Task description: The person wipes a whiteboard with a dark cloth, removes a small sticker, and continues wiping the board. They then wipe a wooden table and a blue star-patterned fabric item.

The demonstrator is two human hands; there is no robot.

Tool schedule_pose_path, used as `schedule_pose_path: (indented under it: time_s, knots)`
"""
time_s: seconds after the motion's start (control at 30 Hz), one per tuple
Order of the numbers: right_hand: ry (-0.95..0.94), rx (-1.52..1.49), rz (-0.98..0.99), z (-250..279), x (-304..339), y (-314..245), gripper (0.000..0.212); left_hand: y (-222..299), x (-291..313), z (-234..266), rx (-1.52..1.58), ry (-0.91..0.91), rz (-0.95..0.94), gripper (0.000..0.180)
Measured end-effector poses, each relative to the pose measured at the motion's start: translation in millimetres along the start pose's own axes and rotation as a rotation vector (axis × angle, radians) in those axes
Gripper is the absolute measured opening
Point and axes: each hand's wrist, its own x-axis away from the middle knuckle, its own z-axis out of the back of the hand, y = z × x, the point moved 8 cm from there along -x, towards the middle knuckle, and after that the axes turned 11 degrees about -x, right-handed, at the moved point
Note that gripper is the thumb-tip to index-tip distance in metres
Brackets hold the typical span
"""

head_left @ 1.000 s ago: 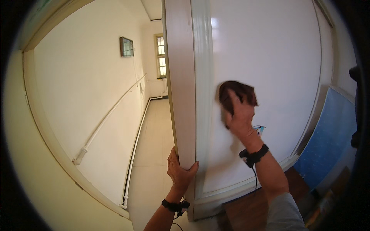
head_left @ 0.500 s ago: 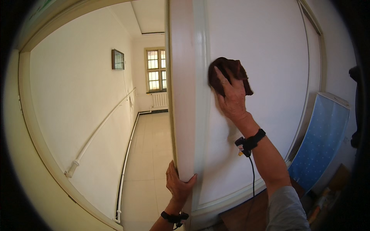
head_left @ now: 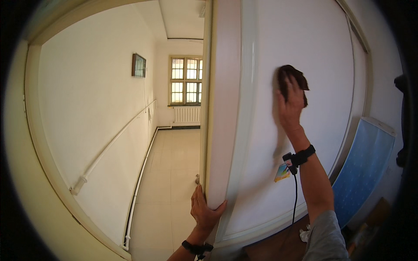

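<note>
My right hand (head_left: 292,106) presses a dark brown cloth (head_left: 287,74) against the white panel of a door (head_left: 322,65). Its fingers lie over the cloth, slightly smeared by motion. Lower down, my left hand (head_left: 206,211) grips the upright edge of the door (head_left: 224,143), fingers on the far side and thumb on the near side. A black strap with a small device (head_left: 300,157) and a cable circles my right wrist; another strap (head_left: 197,248) is on the left one. A small coloured card (head_left: 282,172) shows beside the right wrist.
Left of the door, an opening leads into a tiled room with a barred window (head_left: 186,80), a radiator (head_left: 187,115) and pipes (head_left: 117,139) along the wall. A framed picture (head_left: 139,65) hangs there. On the right leans a blue dotted panel (head_left: 361,165), near brown boards (head_left: 276,243).
My right hand has slid the cloth rightward over the panel, away from the door's edge. The door edge now appears farther right, showing more of the window. My left hand keeps its grip.
</note>
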Motion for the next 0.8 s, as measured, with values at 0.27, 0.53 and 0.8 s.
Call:
schedule_pose_path:
  time_s: [0.27, 0.53, 0.8]
  knots:
    - [-0.062, -0.149, 0.081, -36.3, -50.7, -46.1, 0.053, 0.5, 3.3, -1.6, -0.011, -0.012, 0.011, 0.103]
    - [-0.041, 0.007, 0.03, -10.4, -34.5, 9.1, 0.052, -6.7, 2.8, 2.8, 0.009, -0.043, 0.053, 0.103]
    - [-0.074, 0.044, 0.166, -0.3, -15.1, 32.9, 0.052, -26.4, -2.1, 8.7, 0.092, -0.006, 0.042, 0.1]
